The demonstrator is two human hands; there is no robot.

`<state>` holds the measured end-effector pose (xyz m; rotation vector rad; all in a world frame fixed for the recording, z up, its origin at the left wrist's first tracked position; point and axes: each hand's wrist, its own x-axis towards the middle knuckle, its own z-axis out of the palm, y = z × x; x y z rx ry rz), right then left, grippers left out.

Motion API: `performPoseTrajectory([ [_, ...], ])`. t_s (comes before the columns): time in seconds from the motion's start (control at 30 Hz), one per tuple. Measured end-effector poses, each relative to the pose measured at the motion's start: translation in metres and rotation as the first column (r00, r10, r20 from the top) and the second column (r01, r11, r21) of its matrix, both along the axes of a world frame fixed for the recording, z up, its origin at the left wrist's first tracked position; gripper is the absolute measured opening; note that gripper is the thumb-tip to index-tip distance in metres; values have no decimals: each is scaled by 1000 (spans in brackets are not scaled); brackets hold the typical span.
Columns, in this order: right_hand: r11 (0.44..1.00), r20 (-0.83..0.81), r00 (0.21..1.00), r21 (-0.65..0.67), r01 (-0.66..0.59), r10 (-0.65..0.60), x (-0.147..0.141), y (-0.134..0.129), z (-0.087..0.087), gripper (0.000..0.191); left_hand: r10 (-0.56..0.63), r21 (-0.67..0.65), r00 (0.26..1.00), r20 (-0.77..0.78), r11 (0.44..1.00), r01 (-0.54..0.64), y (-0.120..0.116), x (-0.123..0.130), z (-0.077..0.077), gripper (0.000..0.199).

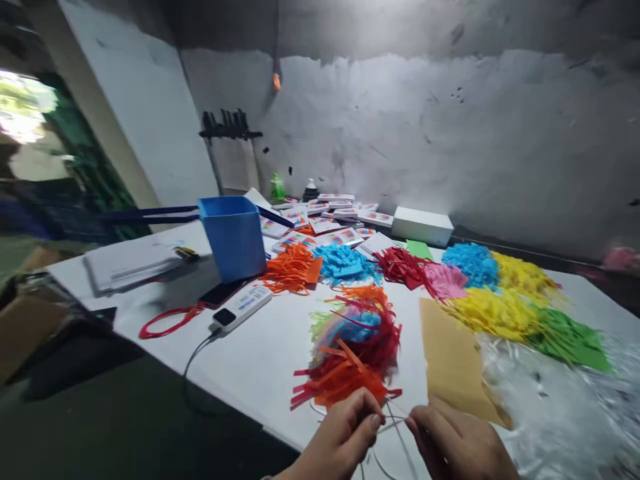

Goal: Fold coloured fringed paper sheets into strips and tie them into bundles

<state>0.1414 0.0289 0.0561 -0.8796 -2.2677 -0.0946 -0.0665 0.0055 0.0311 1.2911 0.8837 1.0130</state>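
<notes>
Near the table's front edge, my left hand (350, 430) and my right hand (447, 437) are both closed in a pinch. A thin pale string (395, 417) runs taut between their fingertips, and loose strands of it hang below. Just beyond my hands lies a bundle of fringed tissue paper (357, 340) in orange, red, blue, pink and pale green. Its near end, with orange and dark red strips, reaches almost to my left fingers. To the right of the bundle lies a flat brown paper sheet (455, 360).
Fringed paper piles in orange (293, 267), blue (345, 262), red (400, 267), yellow (500, 312) and green (573, 339) lie behind. Clear plastic bags (555, 400) cover the right. A blue bin (234, 240), a white power strip (243, 308) and a red cord (167, 323) are left.
</notes>
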Motion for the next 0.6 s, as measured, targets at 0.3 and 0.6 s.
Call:
performPoseTrajectory([
  [0.3,832,-360,917,-552,-61,-171,15,-10,-8,28,32,278,969,-245,960,38,-8,4,1,34],
  [0.6,514,-617,692,-760,-399,-376,-34,-26,-81,51,36,-60,990,140,998,-28,2,28,-5,40],
])
